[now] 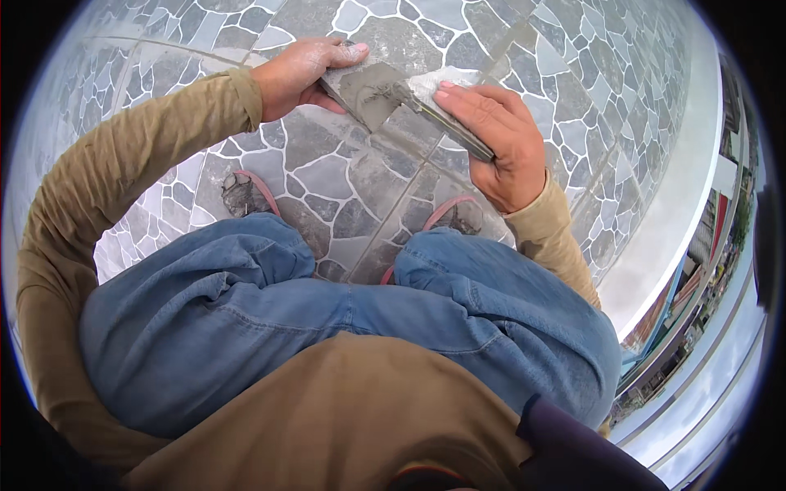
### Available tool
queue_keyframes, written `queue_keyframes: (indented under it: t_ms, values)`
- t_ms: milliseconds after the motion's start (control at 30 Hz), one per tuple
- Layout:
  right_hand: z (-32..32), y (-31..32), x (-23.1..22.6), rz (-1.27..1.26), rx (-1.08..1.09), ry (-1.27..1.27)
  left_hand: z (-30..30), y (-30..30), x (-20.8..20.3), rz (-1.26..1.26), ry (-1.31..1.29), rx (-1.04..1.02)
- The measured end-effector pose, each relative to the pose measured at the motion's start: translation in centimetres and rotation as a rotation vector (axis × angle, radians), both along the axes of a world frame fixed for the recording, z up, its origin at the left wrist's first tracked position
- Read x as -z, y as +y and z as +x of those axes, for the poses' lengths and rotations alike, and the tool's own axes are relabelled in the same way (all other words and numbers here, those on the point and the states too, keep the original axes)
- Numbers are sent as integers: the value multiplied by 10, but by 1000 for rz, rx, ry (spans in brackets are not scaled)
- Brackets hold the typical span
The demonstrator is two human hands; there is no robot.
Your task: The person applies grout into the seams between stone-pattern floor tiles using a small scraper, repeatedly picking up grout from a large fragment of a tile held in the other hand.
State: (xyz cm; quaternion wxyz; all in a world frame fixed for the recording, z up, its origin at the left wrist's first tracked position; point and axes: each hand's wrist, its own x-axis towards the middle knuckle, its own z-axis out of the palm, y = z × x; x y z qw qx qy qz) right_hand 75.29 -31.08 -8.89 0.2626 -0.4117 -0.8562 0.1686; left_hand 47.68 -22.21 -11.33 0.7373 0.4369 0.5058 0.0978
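My left hand (pixel 304 75) grips the left edge of a small flat grey piece (pixel 344 92), thumb on top and fingers at its lower side. Wet grey paste, like grout or mortar (pixel 372 92), is smeared over its face. Closed around a second flat piece with a straight dark edge (pixel 458 129) is my right hand (pixel 501 135). This piece is tilted, and its left end meets the paste. Something whitish and crumpled-looking (pixel 434 82) shows by my right fingertips; I cannot make out what it is. Both pieces are held above the floor.
Stone-patterned grey floor tiles (pixel 319 176) with white lines and straight joints lie beneath and ahead of me. My sandalled feet (pixel 246 195) are below my bent knees. At the right runs a pale smooth edge (pixel 675 266), with buildings and sky beyond it.
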Motion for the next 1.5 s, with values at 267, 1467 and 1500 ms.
queue_keyframes:
  t_ms: [267,1467,1500]
  values:
    - [-24,-17,-5,-23,-28,-109,30,-2,-3,177,103,4]
    - [74,-4,112,-127,304,-431,-77,12,4,-181,-18,-555]
    - [78,6,121,-128,313,-435,-78,15,8,-181,-28,-508]
